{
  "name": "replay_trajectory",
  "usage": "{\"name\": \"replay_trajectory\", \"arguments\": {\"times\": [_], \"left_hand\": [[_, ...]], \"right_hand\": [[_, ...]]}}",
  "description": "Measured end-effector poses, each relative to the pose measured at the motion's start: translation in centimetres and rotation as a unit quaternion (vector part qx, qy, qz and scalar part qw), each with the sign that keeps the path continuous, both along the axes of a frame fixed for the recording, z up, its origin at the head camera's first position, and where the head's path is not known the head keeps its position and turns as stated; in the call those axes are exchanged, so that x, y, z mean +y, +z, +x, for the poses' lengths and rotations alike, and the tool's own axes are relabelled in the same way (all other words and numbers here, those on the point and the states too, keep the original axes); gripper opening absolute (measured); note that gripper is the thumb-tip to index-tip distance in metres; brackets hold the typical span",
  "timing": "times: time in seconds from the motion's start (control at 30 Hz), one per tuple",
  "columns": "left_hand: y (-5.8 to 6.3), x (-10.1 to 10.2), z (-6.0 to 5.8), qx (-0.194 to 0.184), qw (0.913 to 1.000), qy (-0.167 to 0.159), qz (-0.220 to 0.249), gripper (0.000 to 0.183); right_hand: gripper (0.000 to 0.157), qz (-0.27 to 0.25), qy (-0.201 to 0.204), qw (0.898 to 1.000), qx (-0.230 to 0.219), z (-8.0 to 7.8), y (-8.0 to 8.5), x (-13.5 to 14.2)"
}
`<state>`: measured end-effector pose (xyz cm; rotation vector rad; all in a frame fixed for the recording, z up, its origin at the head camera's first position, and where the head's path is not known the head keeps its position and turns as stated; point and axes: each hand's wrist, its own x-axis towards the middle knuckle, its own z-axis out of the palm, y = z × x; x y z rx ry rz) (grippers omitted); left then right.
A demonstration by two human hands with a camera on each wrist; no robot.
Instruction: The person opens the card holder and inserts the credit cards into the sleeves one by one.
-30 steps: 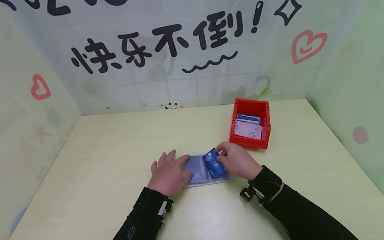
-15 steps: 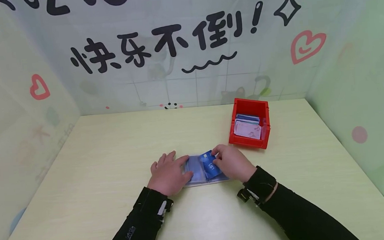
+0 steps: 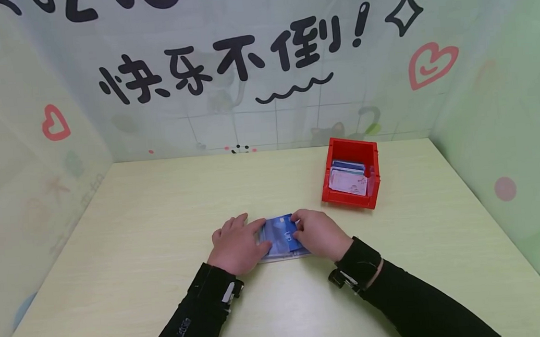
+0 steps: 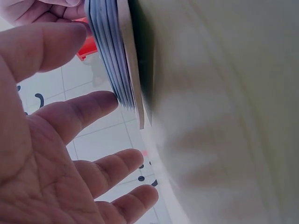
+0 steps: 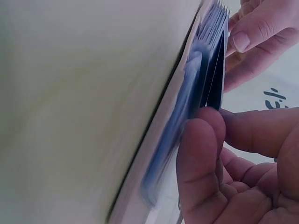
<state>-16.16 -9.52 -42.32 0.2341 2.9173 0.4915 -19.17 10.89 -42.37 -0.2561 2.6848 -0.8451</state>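
A card holder booklet (image 3: pixel 275 237) with clear sleeves lies open on the table. My left hand (image 3: pixel 237 246), fingers spread, rests at its left edge, with thumb and index finger on the pages. In the left wrist view, the stacked sleeves (image 4: pixel 110 51) stand at the thumb and index fingertip. My right hand (image 3: pixel 322 233) pinches a blue VIP card (image 3: pixel 289 235) by its right side, between thumb and fingers. The card overlaps the left page's sleeve, and its left part looks veiled by the clear plastic. In the right wrist view, the card (image 5: pixel 217 81) appears edge-on beside the sleeves.
A red box (image 3: pixel 373 182) stands behind the right hand, its lid side open. Several cards (image 3: pixel 349 182) lean inside it, a pink one in front. The pale table (image 3: pixel 160 207) is bounded by a printed backdrop (image 3: pixel 229 124) at the back and sides.
My right hand has moved left, carrying the blue VIP card from a tilted pose over the booklet's middle to a straighter one over the left page. The left hand stays in place.
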Motion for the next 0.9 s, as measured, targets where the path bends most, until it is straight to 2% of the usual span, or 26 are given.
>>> {"name": "replay_trajectory", "arguments": {"times": [0.23,0.53,0.9], "left_hand": [[-0.1,-0.1,0.0,0.003,1.0,0.0,-0.005,0.057],[-0.2,0.1,0.0,0.008,0.9999,0.002,-0.014,0.058],[-0.2,0.3,0.0,0.002,0.9998,-0.002,-0.019,0.061]], "right_hand": [[0.039,0.009,0.018,1.0,0.005,0.2,0.1,-0.5],[0.035,0.011,0.033,0.999,0.015,0.3,0.1,-1.0],[0.04,0.013,0.033,0.999,0.019,0.6,0.1,-1.3]]}}
